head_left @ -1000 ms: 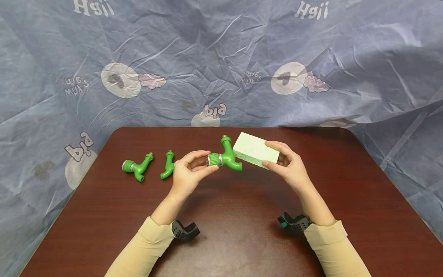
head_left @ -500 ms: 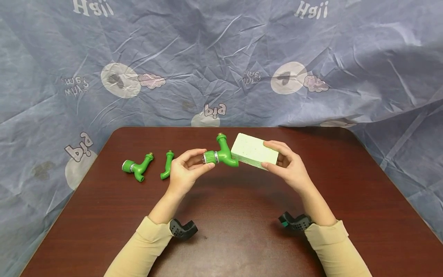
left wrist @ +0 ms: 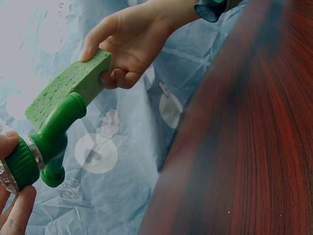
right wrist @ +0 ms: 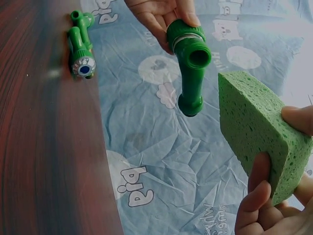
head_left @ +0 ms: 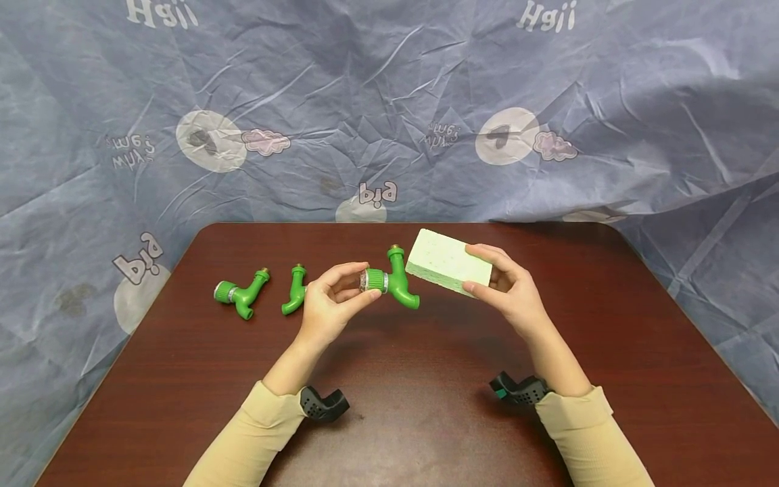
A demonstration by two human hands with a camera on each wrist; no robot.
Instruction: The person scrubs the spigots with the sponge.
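My left hand [head_left: 331, 304] pinches a green faucet [head_left: 399, 281] by its ribbed knob, holding it above the table. In the right wrist view the open spout end of this faucet [right wrist: 191, 73] faces the camera. A pale green sponge [head_left: 447, 260] is gripped at its right end by my right hand [head_left: 514, 291], thumb on one side and fingers on the other. The sponge stands just right of the faucet, and the right wrist view shows a gap between them. Left of my left hand lies a second green faucet [head_left: 296, 291], its knob hidden behind the hand.
Another green faucet [head_left: 240, 296] lies on the left part of the dark red-brown table [head_left: 402, 412]. A wrinkled blue printed cloth [head_left: 389, 101] hangs behind the table's far edge. Black wrist devices [head_left: 325, 404] sit at both cuffs.
The held faucet moved slightly left, then back right, and now its spout tilts further down. The sponge rose a little. Both hands keep their holds.
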